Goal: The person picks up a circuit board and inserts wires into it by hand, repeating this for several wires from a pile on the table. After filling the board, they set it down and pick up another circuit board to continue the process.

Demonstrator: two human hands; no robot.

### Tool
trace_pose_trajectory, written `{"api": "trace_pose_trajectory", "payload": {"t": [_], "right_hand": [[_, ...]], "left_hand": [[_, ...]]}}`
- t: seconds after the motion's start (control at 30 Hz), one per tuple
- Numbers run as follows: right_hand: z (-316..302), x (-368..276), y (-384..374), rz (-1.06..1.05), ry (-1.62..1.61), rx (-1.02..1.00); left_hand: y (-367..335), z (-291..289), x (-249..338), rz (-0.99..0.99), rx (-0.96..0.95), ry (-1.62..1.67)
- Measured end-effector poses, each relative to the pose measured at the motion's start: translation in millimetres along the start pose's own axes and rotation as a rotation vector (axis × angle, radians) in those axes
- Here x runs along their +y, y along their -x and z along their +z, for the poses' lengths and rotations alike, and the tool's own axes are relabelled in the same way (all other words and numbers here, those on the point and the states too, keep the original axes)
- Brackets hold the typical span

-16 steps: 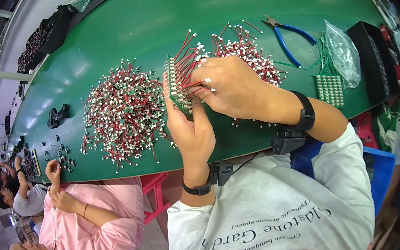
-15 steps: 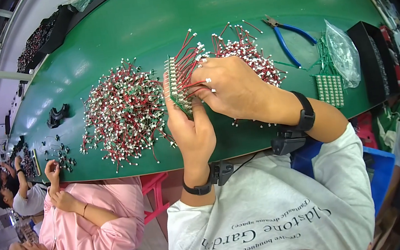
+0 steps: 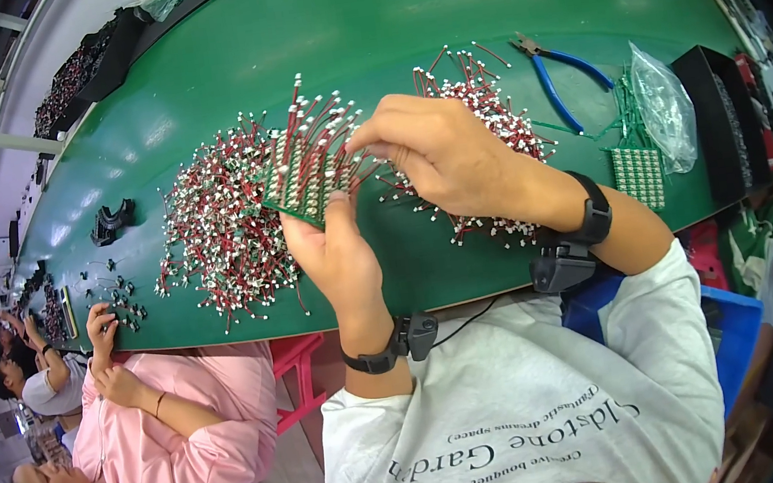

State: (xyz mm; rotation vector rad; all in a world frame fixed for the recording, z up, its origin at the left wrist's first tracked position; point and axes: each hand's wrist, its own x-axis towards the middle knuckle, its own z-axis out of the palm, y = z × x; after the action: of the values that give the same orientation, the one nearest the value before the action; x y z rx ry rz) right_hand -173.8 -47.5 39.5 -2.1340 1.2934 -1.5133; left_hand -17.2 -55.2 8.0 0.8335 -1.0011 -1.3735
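My left hand [image 3: 340,257] grips a green circuit board panel [image 3: 293,200] by its lower edge, thumb on top. Rows of small pale components cover the panel, and many red wires with white connectors [image 3: 320,132] stand up from it. The panel is tilted, with its wired face showing. My right hand [image 3: 443,152] is at the panel's right side, fingertips pinched at a red wire among the others; the exact contact is partly hidden by the fingers. Behind that hand lies a pile of red wires with white connectors [image 3: 475,100].
Left of my hands is a large heap of wired green pieces [image 3: 220,223]. Blue-handled pliers [image 3: 556,85], another green panel [image 3: 637,177], a clear plastic bag [image 3: 665,115] and a black bin [image 3: 719,119] lie to the right. A person in pink [image 3: 179,441] sits at my left.
My left hand has moved left and turned the panel so its face shows more. My right hand has shifted slightly left, and its fingers have drawn back to the wires' outer side.
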Motion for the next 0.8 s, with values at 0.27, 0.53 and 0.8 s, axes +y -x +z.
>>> {"api": "trace_pose_trajectory", "payload": {"t": [0.27, 0.53, 0.8], "right_hand": [[-10, -20, -4, 0.334, -0.35, -0.133], [-1, -23, 2, 0.2, -0.169, -0.133], [10, -14, 10, -0.082, 0.068, -0.091]], "left_hand": [[-2, -3, 3, 0.004, 0.101, 0.03], [8, 8, -7, 0.072, 0.014, 0.004], [12, 12, -11, 0.153, -0.078, -0.043]]}}
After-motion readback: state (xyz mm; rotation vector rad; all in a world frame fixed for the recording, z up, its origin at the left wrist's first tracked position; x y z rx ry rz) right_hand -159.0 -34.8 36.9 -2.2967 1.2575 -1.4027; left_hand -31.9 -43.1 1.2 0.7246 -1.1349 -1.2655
